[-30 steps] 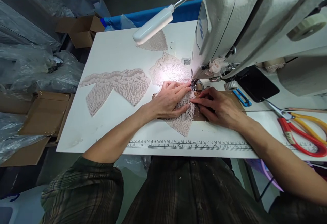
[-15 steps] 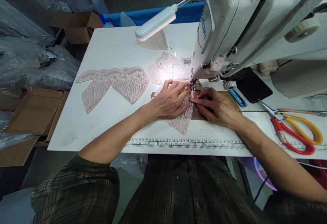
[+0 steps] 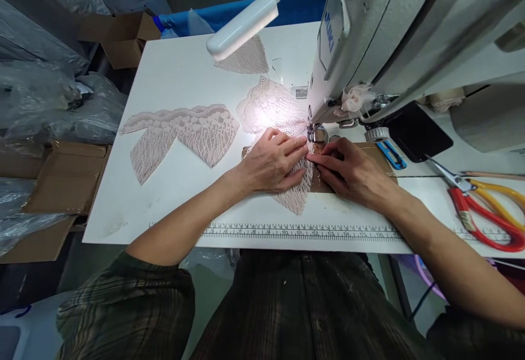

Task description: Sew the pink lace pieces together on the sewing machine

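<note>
A pale pink lace piece [image 3: 268, 105] lies at the presser foot of a white sewing machine [image 3: 353, 26], its pointed lower end hanging toward the ruler. My left hand [image 3: 273, 163] rests flat on this lace, fingers stretched toward the needle area. Just right of the needle, my right hand [image 3: 348, 171] has thumb and forefinger pinched at the lace's edge; the exact grip is partly hidden. Under the right hand is a brown board [image 3: 373, 157]. Another lace piece [image 3: 184, 130] lies spread out to the left.
A lamp [image 3: 241, 26] hangs over a further lace piece [image 3: 248, 56]. Scissors [image 3: 463, 185], blue thread snips [image 3: 391, 155] and a black phone-like slab [image 3: 420, 130] lie at right. A ruler strip [image 3: 279, 232] runs along the front edge. Cardboard boxes [image 3: 65, 171] stand left.
The view has shifted slightly, with the machine and scissors appearing farther right. Both hands keep nearly the same pose on the lace, which has hardly moved.
</note>
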Motion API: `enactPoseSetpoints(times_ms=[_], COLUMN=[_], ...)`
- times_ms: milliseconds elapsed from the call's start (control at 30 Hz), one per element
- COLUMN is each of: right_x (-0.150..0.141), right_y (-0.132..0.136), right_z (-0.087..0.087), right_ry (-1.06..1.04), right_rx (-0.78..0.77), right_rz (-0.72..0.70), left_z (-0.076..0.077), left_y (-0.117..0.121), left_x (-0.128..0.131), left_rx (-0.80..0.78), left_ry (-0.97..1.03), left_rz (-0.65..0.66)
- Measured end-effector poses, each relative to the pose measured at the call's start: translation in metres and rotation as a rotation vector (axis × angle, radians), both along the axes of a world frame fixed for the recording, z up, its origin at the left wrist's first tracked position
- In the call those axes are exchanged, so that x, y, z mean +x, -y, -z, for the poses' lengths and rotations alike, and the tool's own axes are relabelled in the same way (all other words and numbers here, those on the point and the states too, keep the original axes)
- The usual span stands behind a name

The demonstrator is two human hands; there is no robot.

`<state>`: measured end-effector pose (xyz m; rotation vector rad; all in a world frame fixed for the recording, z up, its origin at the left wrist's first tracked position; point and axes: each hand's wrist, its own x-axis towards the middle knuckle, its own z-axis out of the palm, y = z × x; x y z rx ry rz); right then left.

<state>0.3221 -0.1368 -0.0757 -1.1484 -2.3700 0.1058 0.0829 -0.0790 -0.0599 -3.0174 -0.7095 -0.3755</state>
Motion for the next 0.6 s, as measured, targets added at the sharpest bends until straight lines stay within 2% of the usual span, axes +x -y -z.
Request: enactPoseSetpoints(times_ms=[400, 600], right_x=[-0.006, -0.004], right_y=[-0.005, -0.004], right_z=[-0.002, -0.001], right_ry=[0.112, 0.082], right_rx=[0.004, 0.015], right_rz=[0.105, 0.064], left_z=[0.004, 0.005], left_y=[0.005, 0.002], left_x=[0.010, 0.012], left_rx=[-0.035, -0.068], left_ry=[0.024, 0.049], left_rz=[-0.151, -0.226])
